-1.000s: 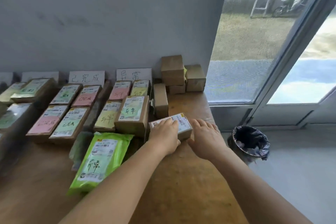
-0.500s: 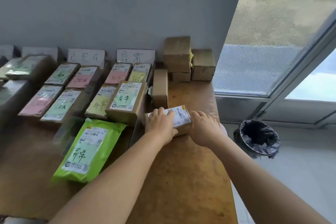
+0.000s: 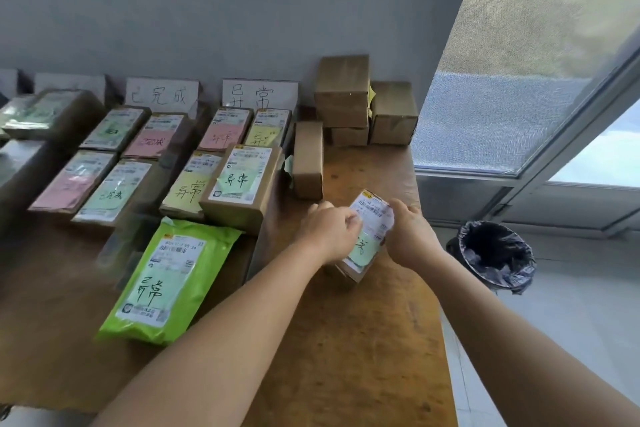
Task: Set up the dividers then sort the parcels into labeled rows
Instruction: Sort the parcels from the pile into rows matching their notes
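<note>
Near the right edge of the bench [image 3: 363, 357], both hands held one small parcel [image 3: 369, 236]. The left hand [image 3: 329, 230] and the right hand [image 3: 410, 236] had their fingers clamped on its sides. Its long axis pointed away, toward the far right corner, tilted. Bare bench lay in front. Two label cards [image 3: 162, 94] stood at the far edge, and one green bag [image 3: 169, 281] lay at the left.

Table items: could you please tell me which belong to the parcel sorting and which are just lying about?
Job:
small parcel, held by left hand and right hand
green mailer
row signs

Lying about:
bin
</note>
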Demonstrator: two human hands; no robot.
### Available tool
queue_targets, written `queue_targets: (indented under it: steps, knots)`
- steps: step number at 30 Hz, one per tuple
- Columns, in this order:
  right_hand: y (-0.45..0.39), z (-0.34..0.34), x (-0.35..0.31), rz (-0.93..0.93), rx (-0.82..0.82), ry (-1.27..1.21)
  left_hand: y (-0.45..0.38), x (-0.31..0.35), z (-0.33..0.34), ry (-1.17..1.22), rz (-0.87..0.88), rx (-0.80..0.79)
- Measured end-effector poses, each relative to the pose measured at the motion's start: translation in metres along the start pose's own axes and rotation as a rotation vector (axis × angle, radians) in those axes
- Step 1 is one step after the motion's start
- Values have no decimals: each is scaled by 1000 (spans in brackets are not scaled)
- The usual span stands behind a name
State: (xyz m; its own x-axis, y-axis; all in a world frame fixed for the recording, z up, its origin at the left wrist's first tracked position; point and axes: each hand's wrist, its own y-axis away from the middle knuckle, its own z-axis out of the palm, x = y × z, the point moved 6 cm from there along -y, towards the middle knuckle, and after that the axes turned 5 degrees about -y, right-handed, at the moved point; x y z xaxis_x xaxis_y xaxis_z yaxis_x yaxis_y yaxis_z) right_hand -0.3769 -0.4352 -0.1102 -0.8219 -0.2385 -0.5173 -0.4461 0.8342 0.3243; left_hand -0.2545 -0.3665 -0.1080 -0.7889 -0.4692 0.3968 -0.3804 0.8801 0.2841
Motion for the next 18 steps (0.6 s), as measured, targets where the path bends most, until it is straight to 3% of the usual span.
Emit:
queue_targets:
  steps: [5,8,13,18]
  knots:
    - [-10,1,2,-1,34,39,-10,-5,-28,41,-77,278]
    - [-12,4,-6,-72,66,92,-25,-11,-34,-55,-142,258]
    - [-13,25,-19,-141,-25,190,-48,-18,-33,-160,-148,204]
    - [-20,19,-16,-117,-66,191,-59,-8,-38,-200,10,323]
